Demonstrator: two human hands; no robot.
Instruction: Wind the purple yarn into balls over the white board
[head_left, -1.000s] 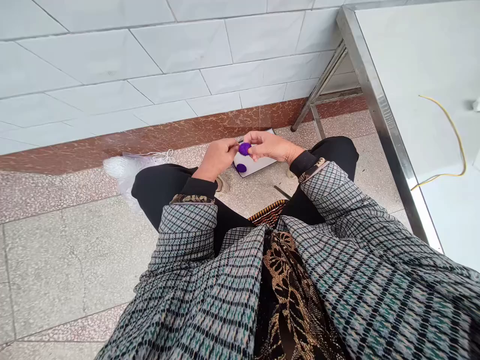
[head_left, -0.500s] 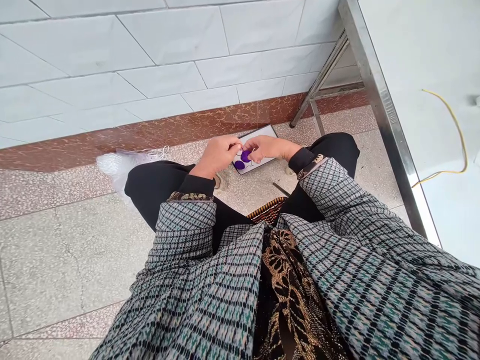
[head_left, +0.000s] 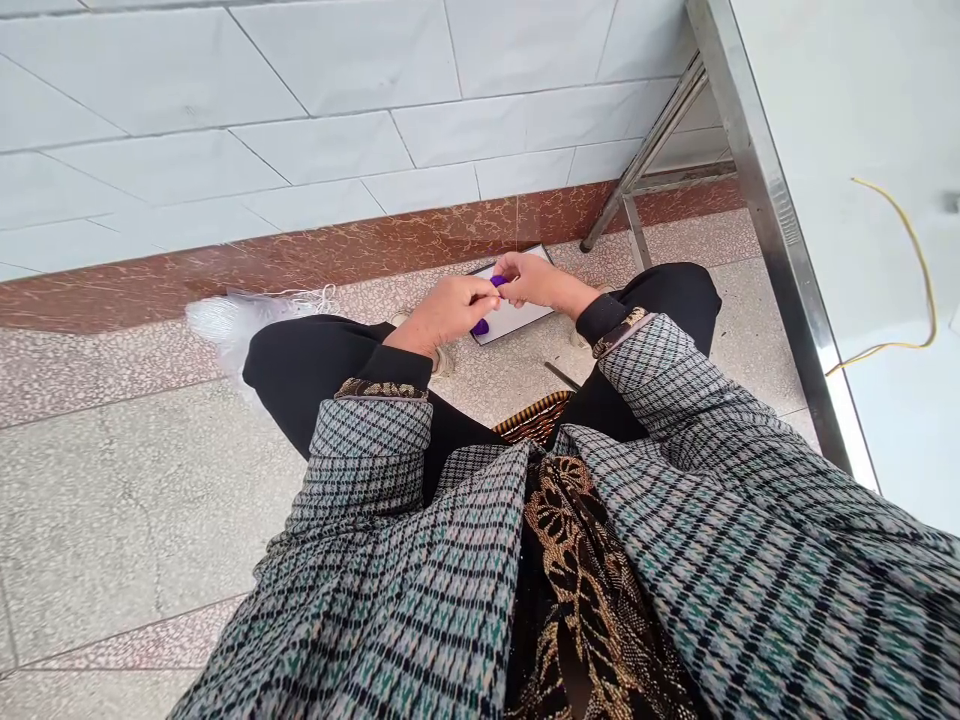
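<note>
My left hand [head_left: 459, 306] and my right hand [head_left: 531, 280] meet in front of me with their fingertips nearly touching. Between them a small, soft-looking purple piece [head_left: 498, 281] shows at the fingers of my right hand, which is closed on it. The fingers of my left hand are pinched together; what they hold is too small to make out. A second purple piece [head_left: 480, 327] shows just below my left fingertips, over a white board with a dark edge [head_left: 517, 320] on the floor. I cannot tell whether it hangs or lies there.
A clear plastic bag of white cord [head_left: 221, 325] lies on the floor by my left knee. Between my legs is the rim of a woven basket [head_left: 534, 418]. A metal-framed table [head_left: 780, 230] stands at right, with a yellow cord [head_left: 930, 290] on it. A tiled wall [head_left: 337, 70] rises ahead.
My hands have come closer together, and my right hand has turned and risen slightly with the purple piece, now mostly covered by fingers. The view has shifted slightly.
</note>
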